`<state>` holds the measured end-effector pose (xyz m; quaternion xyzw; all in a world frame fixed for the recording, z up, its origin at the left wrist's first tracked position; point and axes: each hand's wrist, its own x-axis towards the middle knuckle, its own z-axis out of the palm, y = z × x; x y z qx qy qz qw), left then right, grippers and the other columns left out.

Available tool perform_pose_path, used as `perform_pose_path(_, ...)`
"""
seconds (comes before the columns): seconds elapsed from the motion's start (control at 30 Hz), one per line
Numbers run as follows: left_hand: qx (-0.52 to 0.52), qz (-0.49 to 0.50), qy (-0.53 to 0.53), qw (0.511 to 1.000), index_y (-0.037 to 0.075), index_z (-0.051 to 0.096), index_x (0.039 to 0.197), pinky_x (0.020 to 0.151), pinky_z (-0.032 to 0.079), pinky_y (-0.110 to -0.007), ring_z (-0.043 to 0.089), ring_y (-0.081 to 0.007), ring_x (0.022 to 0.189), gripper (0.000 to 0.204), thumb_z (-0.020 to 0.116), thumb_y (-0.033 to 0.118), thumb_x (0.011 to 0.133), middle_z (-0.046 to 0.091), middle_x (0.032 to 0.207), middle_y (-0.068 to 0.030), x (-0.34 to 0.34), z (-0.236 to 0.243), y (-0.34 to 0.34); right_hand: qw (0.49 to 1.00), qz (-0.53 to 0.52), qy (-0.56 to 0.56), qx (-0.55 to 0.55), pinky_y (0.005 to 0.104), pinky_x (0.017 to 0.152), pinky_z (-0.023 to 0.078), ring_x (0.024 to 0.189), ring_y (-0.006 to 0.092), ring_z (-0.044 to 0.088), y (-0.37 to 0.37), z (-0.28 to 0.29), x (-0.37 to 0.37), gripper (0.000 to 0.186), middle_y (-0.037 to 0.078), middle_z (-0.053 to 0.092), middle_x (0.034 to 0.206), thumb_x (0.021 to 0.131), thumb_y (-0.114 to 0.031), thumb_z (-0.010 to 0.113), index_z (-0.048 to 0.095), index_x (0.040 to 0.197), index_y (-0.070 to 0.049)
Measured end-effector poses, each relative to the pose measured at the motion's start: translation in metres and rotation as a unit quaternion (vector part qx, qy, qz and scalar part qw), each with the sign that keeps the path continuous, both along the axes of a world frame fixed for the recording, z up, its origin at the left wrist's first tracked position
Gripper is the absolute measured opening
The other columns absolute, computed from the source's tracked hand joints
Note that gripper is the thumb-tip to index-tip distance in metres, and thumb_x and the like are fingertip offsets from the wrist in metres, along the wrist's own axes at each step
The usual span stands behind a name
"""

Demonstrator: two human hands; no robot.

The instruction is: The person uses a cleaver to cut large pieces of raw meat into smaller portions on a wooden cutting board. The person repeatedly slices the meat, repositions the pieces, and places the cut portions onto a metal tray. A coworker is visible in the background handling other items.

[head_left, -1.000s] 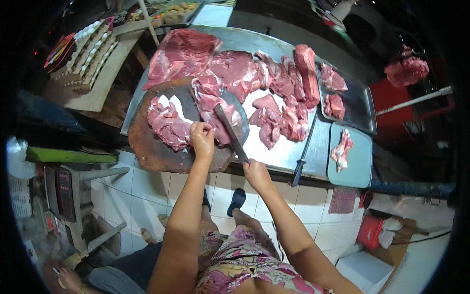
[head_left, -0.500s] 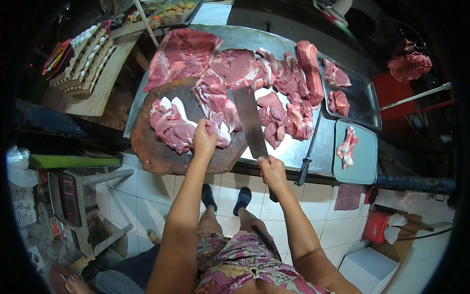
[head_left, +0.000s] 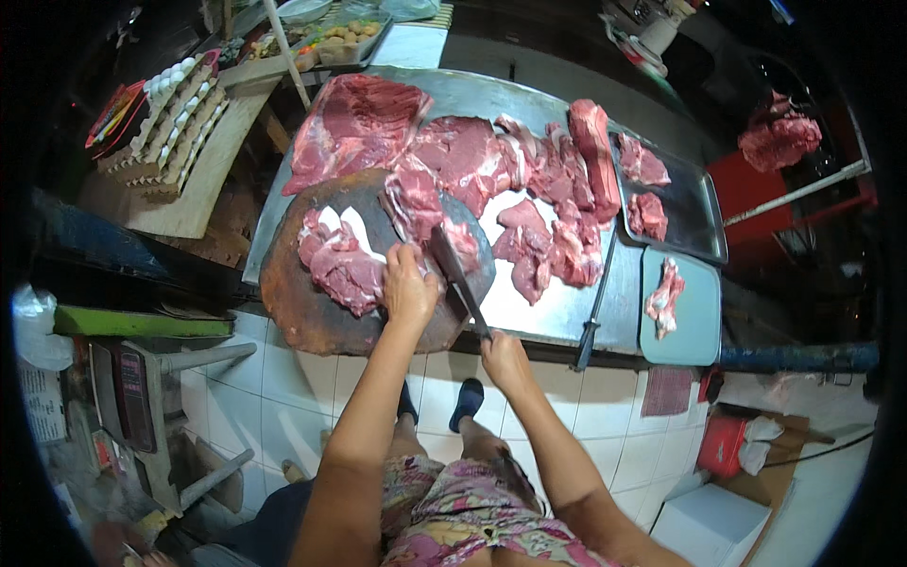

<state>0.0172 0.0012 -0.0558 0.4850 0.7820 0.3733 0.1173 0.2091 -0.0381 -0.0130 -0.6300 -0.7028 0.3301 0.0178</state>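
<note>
My right hand is closed on the handle of a cleaver, whose blade is edge-down in a piece of raw meat on a round wooden chopping block. My left hand, fingers curled, grips the near part of that meat just left of the blade; its fingertips are partly hidden. Another cut with white fat lies left of my hand on the block. Behind and right of the block, several larger raw pieces lie on the metal table.
A sharpening steel lies right of the meat, beside a metal tray and pale teal tray. Egg cartons stand left. Meat hangs right. A scale sits lower left, near another person's hand.
The cleaver was lifted broad side up half a second ago and has now come down onto the meat. My left hand has stayed on the meat, shifting slightly.
</note>
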Motion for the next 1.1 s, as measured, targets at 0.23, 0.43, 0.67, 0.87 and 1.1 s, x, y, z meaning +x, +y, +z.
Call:
perform_pose_path(0.23,-0.047,-0.047,0.048,0.997,0.007,0.06,0.108,0.097,0.043,-0.043,0.053,-0.0399,0.111,0.035,0.064,0.005,0.074,0.057,0.12,-0.0182,-0.031,-0.001,0.054,0.984,-0.104,0.136,-0.05,0.0513,0.065,0.046,0.071,0.0468,0.061,-0.032,-0.028,0.052,0.03,0.028,0.061,0.072,0.092,-0.024,0.055,0.061,0.083,0.004)
perform_pose_path(0.43,0.023,-0.116,-0.095,0.988,0.004,0.059,0.102,0.09,0.047,-0.043,0.059,-0.0381,0.101,0.032,0.07,0.005,0.072,0.062,0.106,-0.0185,-0.055,-0.01,0.039,0.986,-0.061,0.131,0.083,0.0523,0.061,0.046,0.066,0.0471,0.06,-0.007,-0.014,0.017,0.027,0.029,0.059,0.067,0.091,-0.022,0.057,0.06,0.081,0.003)
perform_pose_path(0.67,0.061,-0.089,-0.139,0.984,0.002,0.056,0.1,0.082,0.048,-0.037,0.061,-0.0305,0.091,0.033,0.073,0.006,0.072,0.062,0.098,-0.0142,-0.057,-0.014,0.043,0.986,-0.008,0.114,0.118,0.0519,0.067,0.05,0.075,0.0475,0.063,0.062,-0.032,-0.048,0.029,0.031,0.062,0.074,0.09,-0.024,0.056,0.063,0.086,0.003)
perform_pose_path(0.87,0.101,-0.095,-0.154,0.978,0.002,0.053,0.097,0.082,0.046,-0.04,0.056,-0.0339,0.092,0.031,0.072,0.003,0.072,0.057,0.095,-0.0165,-0.06,-0.022,0.037,0.863,-0.015,0.423,0.277,0.0308,0.051,0.045,0.055,0.01,0.052,0.082,0.103,-0.061,0.014,0.007,0.06,0.064,0.092,-0.009,0.057,0.065,0.093,0.002)
perform_pose_path(1.1,0.027,-0.01,-0.199,0.979,0.003,0.053,0.095,0.083,0.044,-0.04,0.055,-0.0323,0.093,0.027,0.07,0.003,0.074,0.053,0.095,-0.0151,-0.056,-0.011,0.035,0.716,-0.007,0.568,0.406,0.0402,0.063,0.047,0.064,0.0318,0.057,0.129,0.152,-0.1,0.028,0.02,0.056,0.07,0.095,-0.019,0.044,0.056,0.089,0.005)
